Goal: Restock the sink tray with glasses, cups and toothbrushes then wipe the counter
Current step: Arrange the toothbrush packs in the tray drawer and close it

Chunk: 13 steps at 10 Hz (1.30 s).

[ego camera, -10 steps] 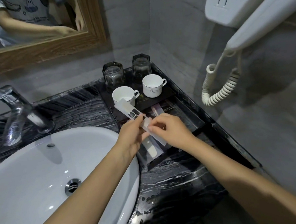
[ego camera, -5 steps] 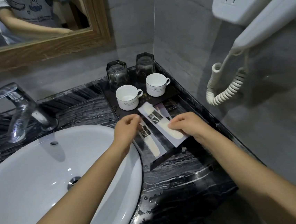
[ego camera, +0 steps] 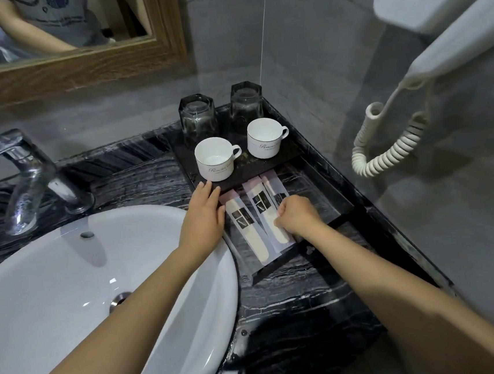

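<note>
A black tray sits on the dark marble counter by the right wall. On its raised back part stand two upturned dark glasses and two white cups. In the lower front part lie wrapped toothbrush packets side by side: a left one, a middle one and a third partly under it. My left hand lies flat, fingers together, on the tray's left edge beside the left packet. My right hand is curled, fingertips pressing the middle packet's lower part.
A white basin fills the left, with a chrome tap behind it. A wall hair dryer with a coiled cord hangs at the right. A wood-framed mirror is above. Wet dark counter lies in front of the tray.
The packets, held up over the tray a second ago, now lie flat in it. My left hand has let go and slid to the tray's left edge; my right hand still presses the middle packet.
</note>
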Motion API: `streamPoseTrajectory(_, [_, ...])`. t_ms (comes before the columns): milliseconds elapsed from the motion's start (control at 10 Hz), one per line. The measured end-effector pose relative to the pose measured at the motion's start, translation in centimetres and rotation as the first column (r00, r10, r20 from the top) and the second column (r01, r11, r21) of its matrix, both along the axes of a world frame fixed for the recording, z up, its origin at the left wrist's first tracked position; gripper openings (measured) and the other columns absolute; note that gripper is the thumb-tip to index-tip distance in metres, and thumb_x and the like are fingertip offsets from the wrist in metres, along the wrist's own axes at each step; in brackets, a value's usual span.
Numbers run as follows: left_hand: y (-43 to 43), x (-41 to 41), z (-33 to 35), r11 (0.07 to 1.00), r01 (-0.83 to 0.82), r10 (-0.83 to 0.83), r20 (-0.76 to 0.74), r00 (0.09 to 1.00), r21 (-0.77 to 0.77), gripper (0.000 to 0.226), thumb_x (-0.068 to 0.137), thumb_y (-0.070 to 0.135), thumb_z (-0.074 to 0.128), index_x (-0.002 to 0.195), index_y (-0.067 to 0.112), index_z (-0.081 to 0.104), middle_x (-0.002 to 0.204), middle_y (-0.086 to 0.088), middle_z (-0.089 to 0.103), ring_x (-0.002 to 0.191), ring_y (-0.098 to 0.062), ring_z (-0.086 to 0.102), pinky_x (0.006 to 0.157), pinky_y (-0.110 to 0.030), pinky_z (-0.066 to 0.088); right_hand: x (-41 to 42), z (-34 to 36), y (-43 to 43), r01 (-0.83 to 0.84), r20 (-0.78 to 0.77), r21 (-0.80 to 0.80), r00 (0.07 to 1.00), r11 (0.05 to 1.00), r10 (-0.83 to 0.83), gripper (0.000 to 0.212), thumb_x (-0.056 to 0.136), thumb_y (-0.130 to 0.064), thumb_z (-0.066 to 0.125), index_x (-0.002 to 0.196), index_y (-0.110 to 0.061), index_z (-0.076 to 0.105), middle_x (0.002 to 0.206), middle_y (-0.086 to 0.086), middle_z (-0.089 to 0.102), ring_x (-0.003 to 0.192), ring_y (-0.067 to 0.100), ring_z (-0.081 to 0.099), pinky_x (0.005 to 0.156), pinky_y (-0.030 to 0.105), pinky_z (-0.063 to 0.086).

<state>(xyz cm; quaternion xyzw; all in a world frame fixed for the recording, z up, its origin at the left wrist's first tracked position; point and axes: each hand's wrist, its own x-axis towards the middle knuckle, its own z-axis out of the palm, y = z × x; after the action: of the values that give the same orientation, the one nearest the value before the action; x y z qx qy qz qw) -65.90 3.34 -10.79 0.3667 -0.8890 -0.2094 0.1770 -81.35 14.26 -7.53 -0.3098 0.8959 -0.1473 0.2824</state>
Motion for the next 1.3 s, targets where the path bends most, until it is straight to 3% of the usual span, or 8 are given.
streamPoseTrajectory(100, [0.1, 0.1, -0.1, 1.0, 0.002, -0.002, -0.015, 1.0, -0.003, 0.047, 0.094, 0.017, 0.044, 0.138, 0.005, 0.036, 0.152, -0.013, 0.028, 0.144, -0.026, 0.015, 0.116, -0.032, 0.012, 0.4, -0.5, -0.1, -0.082, -0.109, 0.058, 0.99, 0.995, 0.088, 0.008, 0.085, -0.001, 0.052, 0.087, -0.009, 0.055, 0.104, 0.012, 0.064, 0.091, 0.03, 0.063, 0.07, 0.033, 0.051])
streamPoseTrajectory(400, [0.2, 0.2, -0.5, 1.0, 0.01, -0.011, -0.051, 0.999, -0.008, 0.049, 0.093, 0.016, 0.047, 0.139, 0.005, 0.034, 0.152, -0.013, 0.026, 0.144, -0.025, 0.014, 0.116, -0.032, 0.012, 0.1, -1.4, 0.2, -0.178, -0.247, 0.135, 0.946, 0.975, 0.207, 0.022, 0.088, 0.004, 0.051, 0.103, -0.006, 0.064, 0.107, 0.013, 0.064, 0.093, 0.029, 0.063, 0.077, 0.035, 0.055])
streamPoseTrajectory(700, [0.1, 0.2, -0.8, 1.0, 0.008, -0.009, -0.065, 0.998, -0.023, 0.05, 0.093, 0.015, 0.047, 0.139, 0.005, 0.034, 0.153, -0.013, 0.026, 0.144, -0.025, 0.012, 0.114, -0.028, 0.007, 0.4, -1.8, 0.5, -0.21, -0.321, 0.142, 0.915, 0.967, 0.246, 0.023, 0.089, 0.002, 0.048, 0.107, -0.005, 0.061, 0.108, 0.014, 0.064, 0.094, 0.031, 0.062, 0.064, 0.031, 0.044])
streamPoseTrajectory(800, [0.1, 0.2, -0.8, 1.0, 0.013, -0.014, -0.064, 0.998, -0.02, 0.05, 0.092, 0.015, 0.048, 0.139, 0.005, 0.034, 0.152, -0.013, 0.026, 0.144, -0.025, 0.013, 0.114, -0.028, 0.008, 0.2, -1.4, 0.7, -0.221, -0.36, 0.091, 0.902, 0.971, 0.239, 0.021, 0.091, -0.008, 0.05, 0.109, -0.008, 0.062, 0.107, 0.013, 0.066, 0.093, 0.031, 0.064, 0.064, 0.03, 0.046])
streamPoseTrajectory(900, [0.1, 0.3, -0.9, 1.0, 0.018, -0.02, -0.062, 0.998, -0.023, 0.05, 0.092, 0.016, 0.048, 0.139, 0.005, 0.034, 0.153, -0.012, 0.026, 0.144, -0.025, 0.013, 0.116, -0.03, 0.01, -2.1, -0.2, 0.9, -0.105, -0.384, -0.007, 0.918, 0.994, 0.094, 0.018, 0.09, -0.017, 0.055, 0.105, -0.012, 0.065, 0.105, 0.012, 0.069, 0.092, 0.03, 0.066, 0.071, 0.033, 0.051])
streamPoseTrajectory(1000, [0.1, 0.2, -0.9, 1.0, 0.015, -0.017, -0.068, 0.998, -0.018, 0.05, 0.092, 0.016, 0.048, 0.139, 0.005, 0.034, 0.153, -0.012, 0.026, 0.144, -0.025, 0.012, 0.116, -0.031, 0.009, -4.5, 0.5, 1.4, -0.054, -0.263, 0.211, 0.959, 0.976, 0.109, 0.023, 0.085, -0.018, 0.062, 0.106, -0.007, 0.067, 0.111, 0.014, 0.067, 0.099, 0.031, 0.065, 0.08, 0.036, 0.053])
streamPoseTrajectory(1100, [0.2, 0.2, -0.9, 1.0, 0.01, -0.011, -0.07, 0.997, -0.02, 0.05, 0.092, 0.015, 0.048, 0.14, 0.005, 0.033, 0.153, -0.012, 0.026, 0.144, -0.025, 0.012, 0.116, -0.031, 0.009, -4.8, 0.0, 1.8, -0.075, -0.113, 0.295, 0.987, 0.952, 0.112, 0.025, 0.082, -0.014, 0.065, 0.104, -0.004, 0.067, 0.112, 0.016, 0.065, 0.1, 0.031, 0.064, 0.085, 0.037, 0.055])
streamPoseTrajectory(1300, [0.2, 0.2, -1.0, 1.0, 0.015, -0.016, -0.068, 0.998, -0.016, 0.051, 0.092, 0.015, 0.048, 0.14, 0.005, 0.033, 0.153, -0.012, 0.026, 0.144, -0.025, 0.012, 0.116, -0.032, 0.011, -4.9, -0.8, 1.7, -0.062, -0.107, 0.279, 0.99, 0.958, 0.095, 0.022, 0.082, -0.008, 0.059, 0.103, -0.003, 0.067, 0.113, 0.017, 0.064, 0.096, 0.032, 0.064, 0.085, 0.037, 0.055])
